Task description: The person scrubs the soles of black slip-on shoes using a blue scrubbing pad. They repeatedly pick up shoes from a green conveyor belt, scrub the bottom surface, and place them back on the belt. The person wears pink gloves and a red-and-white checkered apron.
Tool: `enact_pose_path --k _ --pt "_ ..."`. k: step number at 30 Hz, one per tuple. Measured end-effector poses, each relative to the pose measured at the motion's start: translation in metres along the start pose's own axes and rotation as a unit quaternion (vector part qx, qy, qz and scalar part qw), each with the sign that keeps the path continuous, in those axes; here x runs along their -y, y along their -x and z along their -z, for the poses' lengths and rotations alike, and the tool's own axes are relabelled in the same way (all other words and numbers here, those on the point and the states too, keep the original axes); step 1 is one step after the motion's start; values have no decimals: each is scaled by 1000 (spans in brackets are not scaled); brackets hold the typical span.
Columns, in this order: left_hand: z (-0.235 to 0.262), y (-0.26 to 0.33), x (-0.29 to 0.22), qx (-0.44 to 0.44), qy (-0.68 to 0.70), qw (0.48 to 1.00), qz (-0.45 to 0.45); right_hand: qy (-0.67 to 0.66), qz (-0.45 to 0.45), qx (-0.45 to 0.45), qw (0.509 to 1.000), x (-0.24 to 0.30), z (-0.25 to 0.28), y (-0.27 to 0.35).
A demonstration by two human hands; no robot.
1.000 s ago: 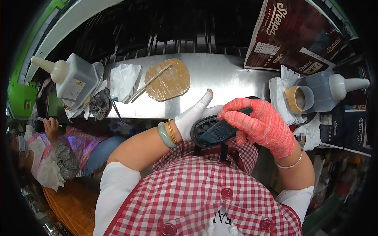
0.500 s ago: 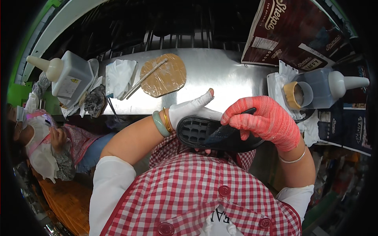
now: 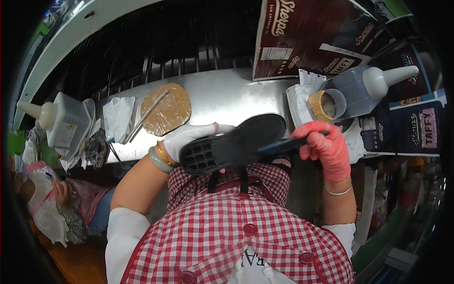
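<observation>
My left hand point(image 3: 189, 137), in a white glove, grips a black shoe sole point(image 3: 231, 147) by its gridded, hollowed end. The sole is tilted, its smooth wider end pointing up to the right. In a pink-red glove, my right hand point(image 3: 325, 146) is closed around the handle of a long, dark brush-like tool point(image 3: 283, 145). The tool's bluish tip lies over the sole's right edge; whether they touch I cannot tell. Below the sole, fingertips of my left hand peek out.
Along the metal bench point(image 3: 213, 99) lie a brown wrapped disc point(image 3: 175, 111) with a stick point(image 3: 147, 117) across it, white cloths point(image 3: 118, 116) and a white bottle point(image 3: 68, 125). A clear bottle point(image 3: 359, 92) stands right, by printed cardboard point(image 3: 302, 42). Another person point(image 3: 66, 194) sits at left.
My view has shifted, so bench items appear further left. My right hand has drawn the tool away to the right, uncovering more of the sole, which is now tilted upward on its right side.
</observation>
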State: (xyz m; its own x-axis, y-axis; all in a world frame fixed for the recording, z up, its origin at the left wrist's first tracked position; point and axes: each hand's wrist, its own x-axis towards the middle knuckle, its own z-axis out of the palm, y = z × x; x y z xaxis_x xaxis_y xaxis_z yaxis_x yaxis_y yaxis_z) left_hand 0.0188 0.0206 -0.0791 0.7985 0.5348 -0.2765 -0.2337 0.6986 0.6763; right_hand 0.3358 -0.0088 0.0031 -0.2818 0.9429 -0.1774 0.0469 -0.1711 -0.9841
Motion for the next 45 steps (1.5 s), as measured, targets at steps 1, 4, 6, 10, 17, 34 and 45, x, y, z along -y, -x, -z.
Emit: enact_pose_path --k 1,4,6,10,17,34,45 --pt "-2 1 -6 -12 -9 999 -45 -38 60 -64 995 -2 11 7" --pt "-11 11 -26 -81 -98 948 -291 -6 158 -279 947 9 47 9" --pt "18 13 -9 -49 40 941 -334 47 147 -366 918 13 60 7" --pt "-17 9 21 -141 300 915 -231 93 89 -436 891 -9 88 1" --pt "-20 27 70 -208 314 923 -74 81 30 -409 909 -31 108 -8" --pt "-33 -24 51 -34 299 926 -226 -200 58 -177 962 -6 -38 1" --pt "-59 -17 40 -30 261 930 -256 -195 74 -132 969 -7 -99 -14"
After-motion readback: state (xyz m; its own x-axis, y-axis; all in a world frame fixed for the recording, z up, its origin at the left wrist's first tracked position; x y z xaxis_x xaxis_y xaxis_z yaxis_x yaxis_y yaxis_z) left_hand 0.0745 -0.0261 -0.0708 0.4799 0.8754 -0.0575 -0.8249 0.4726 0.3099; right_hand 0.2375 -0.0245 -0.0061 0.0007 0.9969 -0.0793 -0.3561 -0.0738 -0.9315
